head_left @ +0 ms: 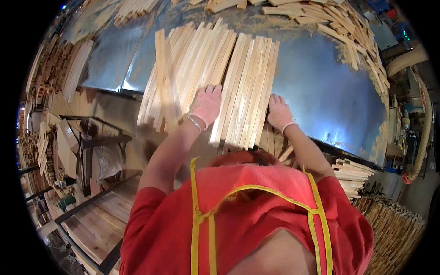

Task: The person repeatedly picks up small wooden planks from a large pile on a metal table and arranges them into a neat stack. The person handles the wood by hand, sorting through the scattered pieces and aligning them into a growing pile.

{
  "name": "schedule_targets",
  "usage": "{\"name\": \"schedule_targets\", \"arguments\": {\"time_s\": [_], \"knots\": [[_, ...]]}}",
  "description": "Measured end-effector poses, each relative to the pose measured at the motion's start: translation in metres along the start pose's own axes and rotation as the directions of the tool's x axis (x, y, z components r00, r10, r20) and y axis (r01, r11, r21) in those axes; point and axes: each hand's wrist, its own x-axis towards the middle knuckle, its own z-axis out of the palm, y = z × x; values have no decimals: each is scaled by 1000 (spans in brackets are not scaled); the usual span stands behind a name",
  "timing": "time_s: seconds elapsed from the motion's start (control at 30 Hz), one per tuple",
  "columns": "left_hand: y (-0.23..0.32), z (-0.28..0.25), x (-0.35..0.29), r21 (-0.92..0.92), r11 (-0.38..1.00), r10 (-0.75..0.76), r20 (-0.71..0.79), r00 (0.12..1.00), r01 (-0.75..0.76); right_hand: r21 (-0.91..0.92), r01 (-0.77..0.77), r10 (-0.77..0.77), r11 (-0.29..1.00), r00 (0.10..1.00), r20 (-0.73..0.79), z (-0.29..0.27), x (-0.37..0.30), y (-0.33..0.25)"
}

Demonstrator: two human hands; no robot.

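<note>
A row of pale wooden strips (245, 87) lies side by side on the metal tabletop, between my two gloved hands. My left hand (206, 106) rests at its left side, fingers stretched out over the seam with a second group of strips (195, 59). Along the row's right edge lies my right hand (280, 113), its fingers extended and its thumb side close to the outermost strip. Neither hand is wrapped round a strip. One loose strip (164, 78) lies slantwise across the left group. The near ends of the strips jut past the table's front edge.
Sawdust and a heap of loose wood pieces (334, 23) cover the back right of the metal table (325, 87). More strips (135, 9) lie at the back left. Stacked wood (389, 229) stands low at right, a black-framed stand (98, 142) at left. A ribbed hose (421, 133) hangs far right.
</note>
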Motion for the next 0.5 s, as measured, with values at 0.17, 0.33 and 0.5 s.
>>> {"name": "schedule_targets", "arguments": {"time_s": [0.17,0.33,0.5], "knots": [[-12,-4,-32,-360,930,-172,-263,949,69,592,-264,239,762,963,122,-22,-4,22],[-44,52,-96,-374,801,-597,-437,673,467,728,-565,195,388,823,534,-56,-4,4],[-74,90,-135,-604,556,-776,-131,617,571,695,-422,26,582,864,503,-47,32,-42]]}}
